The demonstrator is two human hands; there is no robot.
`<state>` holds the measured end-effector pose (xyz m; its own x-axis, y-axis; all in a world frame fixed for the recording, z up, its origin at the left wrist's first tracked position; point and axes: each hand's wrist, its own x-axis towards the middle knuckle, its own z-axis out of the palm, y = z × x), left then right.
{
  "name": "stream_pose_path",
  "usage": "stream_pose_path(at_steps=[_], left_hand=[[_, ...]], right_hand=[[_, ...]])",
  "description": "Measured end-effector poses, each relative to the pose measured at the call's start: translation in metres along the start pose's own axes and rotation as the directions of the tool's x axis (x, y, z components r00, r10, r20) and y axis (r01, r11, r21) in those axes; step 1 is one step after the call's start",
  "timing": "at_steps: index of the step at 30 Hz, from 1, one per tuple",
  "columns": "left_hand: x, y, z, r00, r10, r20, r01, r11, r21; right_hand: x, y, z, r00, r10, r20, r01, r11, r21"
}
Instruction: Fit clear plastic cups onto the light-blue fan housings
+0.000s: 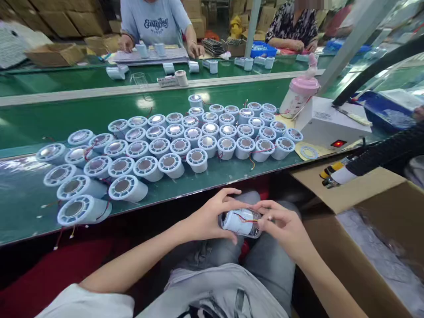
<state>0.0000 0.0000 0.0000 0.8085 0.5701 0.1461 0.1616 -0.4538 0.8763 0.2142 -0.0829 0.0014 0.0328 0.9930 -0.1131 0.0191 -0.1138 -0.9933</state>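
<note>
Over my lap, my left hand [217,216] grips a clear plastic housing [255,230] from its left side, thumb below and fingers above. Inside the housing sits a light blue cylindrical part [237,221], lying on its side. Thin red and yellow wires [247,219] run across it to the fingertips of my right hand [278,221]. That hand is closed in a pinch at the wire ends, by the right end of the housing. Its upper fingers touch the housing's top edge.
Many similar blue cylinders [160,146] stand in rows on the green table [20,198]. At right are a white box with a lit red switch [331,126], a pink-lidded bottle [300,92] and an open carton [364,194] holding clear plastic. Two co-workers sit opposite.
</note>
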Motion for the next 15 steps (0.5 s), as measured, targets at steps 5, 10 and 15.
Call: stream_pose_path(at_steps=[5,10,15], left_hand=[[-0.001,0.006,0.005,0.989,-0.131,0.063,0.143,0.954,-0.263],[-0.002,0.010,0.008,0.964,-0.252,0.089,0.260,0.805,-0.533],[-0.005,0.016,0.005,0.962,-0.233,0.142,0.273,0.792,-0.546]], right_hand=[[0.002,0.000,-0.011,0.999,0.034,0.039,-0.040,0.985,0.170],[-0.009,0.003,-0.010,0.944,-0.295,0.147,0.323,0.917,-0.235],[-0.015,0.003,-0.014,0.878,-0.409,0.250,0.479,0.775,-0.413]])
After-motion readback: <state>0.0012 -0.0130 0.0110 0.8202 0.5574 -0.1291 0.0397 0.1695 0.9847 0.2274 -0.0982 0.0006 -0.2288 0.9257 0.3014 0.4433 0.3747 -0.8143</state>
